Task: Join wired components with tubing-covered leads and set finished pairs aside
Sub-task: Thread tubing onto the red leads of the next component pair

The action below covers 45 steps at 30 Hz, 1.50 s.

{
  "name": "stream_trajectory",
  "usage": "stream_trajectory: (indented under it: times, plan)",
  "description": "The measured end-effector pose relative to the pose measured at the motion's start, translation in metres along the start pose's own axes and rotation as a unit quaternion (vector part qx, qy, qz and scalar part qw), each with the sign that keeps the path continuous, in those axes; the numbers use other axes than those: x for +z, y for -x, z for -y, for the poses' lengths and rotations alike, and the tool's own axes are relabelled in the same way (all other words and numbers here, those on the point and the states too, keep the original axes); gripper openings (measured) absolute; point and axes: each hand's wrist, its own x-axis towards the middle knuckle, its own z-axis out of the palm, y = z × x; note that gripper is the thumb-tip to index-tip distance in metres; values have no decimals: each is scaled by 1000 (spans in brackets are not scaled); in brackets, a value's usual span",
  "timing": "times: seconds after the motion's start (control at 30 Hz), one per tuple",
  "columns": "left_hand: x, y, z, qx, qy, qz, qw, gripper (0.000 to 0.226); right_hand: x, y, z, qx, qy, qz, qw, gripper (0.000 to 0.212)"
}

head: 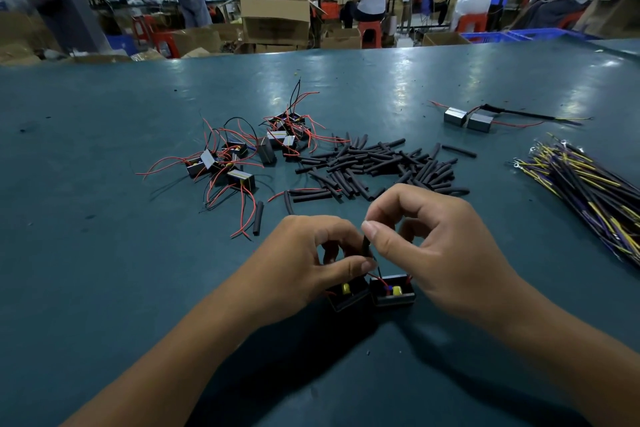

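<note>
Two small black boxes (372,293) sit side by side on the green table (104,253), close to the person, with their open tops showing yellow parts and red wires. Just above them both hands work on one black tube (365,246). The left hand (311,253) has its thumb and fingers curled and pinches the lower part of the tube, where the red leads come up from the boxes. The right hand (426,239) pinches the upper end of the tube between thumb and forefinger; its other fingers are curled loosely behind. I judge that the tube is being slid over the joined leads of this pair, so this pair is in the middle of its joining step and is not finished.

One finished pair (469,118) lies far to the right, two grey boxes touching, with a covered lead running away from them. This looks like the only pair set aside so far.

Much work is left. A heap of loose boxes (242,156) with red and black wires lies to the left, a pile of tubes (381,166) is in the middle, and a bundle of yellow and black leads (588,191) lies at the right edge.
</note>
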Motion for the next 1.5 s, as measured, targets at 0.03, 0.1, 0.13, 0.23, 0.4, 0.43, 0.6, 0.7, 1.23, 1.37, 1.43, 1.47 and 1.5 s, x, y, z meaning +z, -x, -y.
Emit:
stream_trajectory:
  times: [0.03,0.1,0.13,0.23,0.4,0.43,0.6,0.7,1.23,1.37,1.43,1.47,1.5]
  plan:
    - [0,0,-1,2,-4,5,1000,15,0,0,0,-14,10,-7,1000,8]
    - [-1,1,-2,2,-14,16,1000,10,-1,-1,-1,-29,33,-25,999,9]
    - [-2,0,-3,-2,-18,23,1000,9,-2,-1,-2,-30,40,-31,998,9]
    - [-3,0,-1,-7,-49,36,998,11,-3,-1,-5,-27,45,-14,999,8]
    - [-6,3,-1,-14,-52,34,998,23,-7,-1,-5,-39,43,19,998,12]
    - [-10,3,0,-27,-30,27,999,24,-9,0,-5,-38,44,16,998,12]
    - [-17,3,6,-131,22,-74,988,17,-14,0,-6,-19,37,21,999,8]
    - [-3,4,4,-164,-59,-50,983,30,-14,0,-6,-29,32,36,998,10]
    - [32,-6,-5,-189,335,-114,916,14,-6,1,-11,23,-76,41,996,15]
    - [34,-7,-3,-176,362,-117,908,15,1,2,-10,3,-51,35,998,14]
    - [36,-8,-3,-156,365,-115,910,17,1,2,-9,1,-47,33,998,12]
    - [37,-8,-3,-147,359,-119,914,17,-1,1,-9,5,-49,30,998,10]
    - [37,-9,-3,-142,349,-127,918,15,-4,-1,-10,12,-53,23,998,9]
